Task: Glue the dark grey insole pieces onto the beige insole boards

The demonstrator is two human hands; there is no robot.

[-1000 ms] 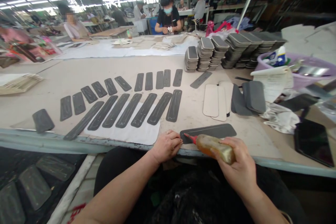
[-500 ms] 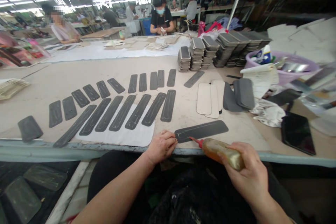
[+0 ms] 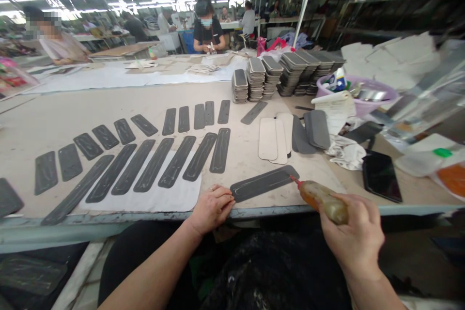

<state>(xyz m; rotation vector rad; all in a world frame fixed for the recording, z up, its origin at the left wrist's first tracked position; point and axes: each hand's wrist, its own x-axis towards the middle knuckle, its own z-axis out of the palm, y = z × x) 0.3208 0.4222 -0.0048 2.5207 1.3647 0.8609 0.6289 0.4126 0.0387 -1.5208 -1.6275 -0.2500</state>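
A long dark grey panel (image 3: 263, 184) with rounded corners lies at the table's front edge, a thin glossy line along its upper side. My left hand (image 3: 213, 207) is closed at the panel's left end, its fingertips pressing on that corner. In my right hand (image 3: 354, 235) is a squeezable glue bottle (image 3: 327, 202), yellowish and murky, tilted with its red nozzle pointing left. The nozzle tip is at the panel's right end. Several similar grey panels (image 3: 154, 164) with shiny squiggles are laid out in two rows to the left, some on a white sheet (image 3: 174, 197).
Stacks of grey panels (image 3: 256, 79) stand at the back. To the right are beige pieces (image 3: 268, 139), loose dark pieces (image 3: 317, 129), a purple basin (image 3: 378, 105), a crumpled cloth (image 3: 347, 153) and a black phone (image 3: 382, 177). A masked person (image 3: 208, 31) works across the table.
My right hand has moved the glue bottle rightward, its nozzle going from the panel's lower left part to its right end. My left hand stays at the left end. The view has turned right.
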